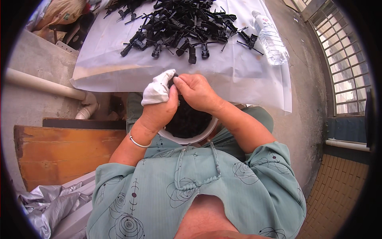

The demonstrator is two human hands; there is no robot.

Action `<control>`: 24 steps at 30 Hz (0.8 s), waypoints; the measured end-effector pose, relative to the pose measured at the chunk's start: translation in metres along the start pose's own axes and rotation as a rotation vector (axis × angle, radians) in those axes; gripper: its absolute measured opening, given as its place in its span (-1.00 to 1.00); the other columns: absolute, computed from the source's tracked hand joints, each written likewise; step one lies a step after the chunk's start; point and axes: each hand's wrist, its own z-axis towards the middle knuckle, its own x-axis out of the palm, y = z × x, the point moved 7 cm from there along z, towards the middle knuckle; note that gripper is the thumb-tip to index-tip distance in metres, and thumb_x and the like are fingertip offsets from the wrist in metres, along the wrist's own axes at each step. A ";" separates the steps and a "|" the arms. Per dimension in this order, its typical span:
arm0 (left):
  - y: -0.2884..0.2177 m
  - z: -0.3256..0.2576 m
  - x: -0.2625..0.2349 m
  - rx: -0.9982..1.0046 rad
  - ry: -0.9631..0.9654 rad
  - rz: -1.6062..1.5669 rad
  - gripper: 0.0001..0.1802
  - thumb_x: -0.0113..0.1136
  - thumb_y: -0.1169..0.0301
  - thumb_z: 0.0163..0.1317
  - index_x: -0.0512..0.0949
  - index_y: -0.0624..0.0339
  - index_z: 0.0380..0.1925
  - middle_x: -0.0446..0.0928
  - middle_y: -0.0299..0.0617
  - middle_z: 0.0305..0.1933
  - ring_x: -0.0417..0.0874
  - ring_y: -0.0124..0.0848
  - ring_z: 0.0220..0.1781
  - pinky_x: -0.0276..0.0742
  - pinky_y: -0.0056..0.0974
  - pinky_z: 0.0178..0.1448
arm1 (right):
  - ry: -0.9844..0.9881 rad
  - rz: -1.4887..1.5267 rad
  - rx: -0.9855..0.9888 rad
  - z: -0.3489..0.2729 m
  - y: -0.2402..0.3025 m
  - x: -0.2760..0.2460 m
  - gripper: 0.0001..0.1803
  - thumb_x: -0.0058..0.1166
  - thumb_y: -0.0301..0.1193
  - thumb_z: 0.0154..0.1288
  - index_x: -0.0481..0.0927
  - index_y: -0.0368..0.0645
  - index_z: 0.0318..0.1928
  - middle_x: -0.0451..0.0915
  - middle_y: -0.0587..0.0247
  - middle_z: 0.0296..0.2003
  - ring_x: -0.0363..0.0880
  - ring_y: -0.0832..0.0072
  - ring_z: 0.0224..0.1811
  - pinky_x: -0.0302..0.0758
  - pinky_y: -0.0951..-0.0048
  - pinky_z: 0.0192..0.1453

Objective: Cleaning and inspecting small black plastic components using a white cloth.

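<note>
My left hand (161,93), partly wrapped in a white cloth (156,91), is closed on a small black plastic part (172,81). From the other side my right hand (196,92) pinches the same part between thumb and fingers. Most of the part is hidden by the fingers and the cloth. Just below both hands, between my knees, stands a white bucket (187,140) with dark pieces (189,121) inside. Ahead on the table, a large heap of black plastic parts (179,24) with thin protruding stems is piled up.
A white plastic sheet (234,75) covers the table. On its right edge lies a clear water bottle (272,42). A brown wooden board (67,153) and a white pipe (43,84) are at the left, a barred window (342,55) at the far right.
</note>
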 end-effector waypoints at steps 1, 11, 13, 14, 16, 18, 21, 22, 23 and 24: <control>0.011 -0.001 0.004 -0.181 0.046 -0.245 -0.68 0.07 0.55 0.08 0.45 0.37 -0.11 0.53 0.01 -0.29 0.57 -0.24 -0.35 0.49 -0.28 -0.25 | 0.052 0.162 0.017 0.001 -0.006 0.003 -0.73 -0.08 -0.34 0.28 0.48 -0.31 -0.43 0.44 0.15 -0.60 0.34 0.51 -0.56 0.35 0.41 -0.42; 0.030 0.002 0.014 -0.604 0.140 -1.206 -0.70 -0.09 0.47 0.30 0.23 0.22 0.02 0.46 -0.26 -0.35 0.31 -0.65 -0.62 0.28 -0.54 -0.56 | 0.113 -0.225 -0.270 -0.001 0.019 -0.028 -0.86 0.14 -0.47 0.11 0.55 -0.26 -0.31 0.49 0.26 -0.55 0.40 0.59 -0.55 0.35 0.52 -0.45; 0.028 0.006 0.009 -0.538 0.119 -0.920 -0.68 -0.13 0.49 0.30 0.24 0.24 0.05 0.45 -0.27 -0.39 0.29 -0.66 -0.62 0.25 -0.54 -0.57 | 0.022 -0.199 -0.331 -0.001 0.024 -0.035 -0.85 0.17 -0.50 0.07 0.56 -0.25 -0.32 0.50 0.26 -0.55 0.40 0.60 -0.57 0.34 0.55 -0.46; 0.026 0.008 0.007 -0.538 0.125 -0.923 -0.68 -0.13 0.49 0.30 0.24 0.24 0.05 0.45 -0.27 -0.39 0.29 -0.66 -0.62 0.25 -0.54 -0.57 | -0.007 -0.127 -0.384 -0.001 0.027 -0.036 -0.85 0.18 -0.51 0.07 0.55 -0.25 -0.31 0.47 0.30 -0.57 0.36 0.63 -0.59 0.32 0.57 -0.48; 0.018 0.006 0.012 -0.532 0.301 -0.881 -0.66 -0.18 0.50 0.27 0.27 0.27 0.05 0.42 -0.30 -0.40 0.28 -0.67 -0.61 0.23 -0.54 -0.57 | -0.038 -0.055 -0.434 -0.003 0.032 -0.037 -0.84 0.19 -0.51 0.06 0.54 -0.24 -0.30 0.44 0.34 -0.58 0.33 0.66 -0.60 0.29 0.60 -0.50; 0.017 0.002 0.014 -0.526 0.337 -1.007 -0.68 -0.18 0.50 0.25 0.29 0.29 0.02 0.41 -0.31 -0.42 0.27 -0.68 -0.61 0.23 -0.54 -0.56 | 0.045 0.145 -0.111 0.000 0.017 -0.031 -0.83 0.19 -0.49 0.10 0.51 -0.23 -0.30 0.35 0.40 -0.61 0.24 0.70 -0.59 0.24 0.64 -0.51; 0.011 0.004 0.017 -0.514 0.367 -1.097 -0.71 -0.17 0.51 0.22 0.32 0.30 -0.05 0.38 -0.33 -0.44 0.28 -0.66 -0.60 0.25 -0.52 -0.53 | 0.027 0.164 -0.099 0.000 0.019 -0.026 -0.85 0.12 -0.44 0.19 0.46 -0.24 -0.31 0.28 0.42 -0.61 0.19 0.69 -0.57 0.23 0.62 -0.49; 0.010 0.005 0.016 -0.510 0.362 -1.061 -0.73 -0.16 0.52 0.21 0.34 0.31 -0.08 0.38 -0.34 -0.46 0.30 -0.64 -0.58 0.28 -0.50 -0.51 | 0.026 0.164 -0.099 0.000 0.019 -0.028 -0.85 0.12 -0.44 0.19 0.46 -0.24 -0.31 0.28 0.42 -0.61 0.19 0.69 -0.57 0.23 0.62 -0.49; 0.009 0.005 0.017 -0.510 0.362 -1.060 -0.73 -0.16 0.52 0.21 0.34 0.31 -0.08 0.38 -0.34 -0.46 0.30 -0.64 -0.58 0.28 -0.50 -0.51 | 0.038 0.093 -0.145 -0.001 0.022 -0.029 -0.86 0.06 -0.42 0.23 0.46 -0.25 -0.34 0.30 0.39 -0.61 0.21 0.66 -0.57 0.25 0.59 -0.48; 0.013 0.007 0.015 -0.492 0.308 -0.934 -0.74 -0.14 0.53 0.19 0.35 0.31 -0.11 0.38 -0.33 -0.45 0.33 -0.62 -0.53 0.32 -0.46 -0.45 | 0.051 0.022 -0.191 -0.001 0.024 -0.029 -0.83 0.01 -0.40 0.27 0.45 -0.26 -0.36 0.31 0.37 -0.61 0.22 0.64 -0.57 0.27 0.56 -0.47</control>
